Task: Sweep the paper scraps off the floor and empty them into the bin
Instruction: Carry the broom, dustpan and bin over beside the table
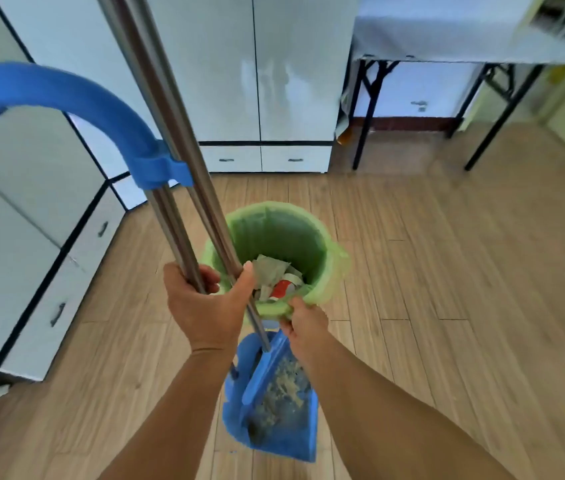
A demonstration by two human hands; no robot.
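Left hand [205, 303] wraps both steel poles [170, 133] together, so broom and dustpan [274, 403] are managed one-handed. That frees the right hand [303, 323], fingers pinching the bin's [284, 230] green liner rim at 6 o'clock, likely steadying it for tipping. Dustpan hangs just below, at 6 o'clock of the bin, with debris in it. Paper scraps [270, 268] already lie inside the bin.
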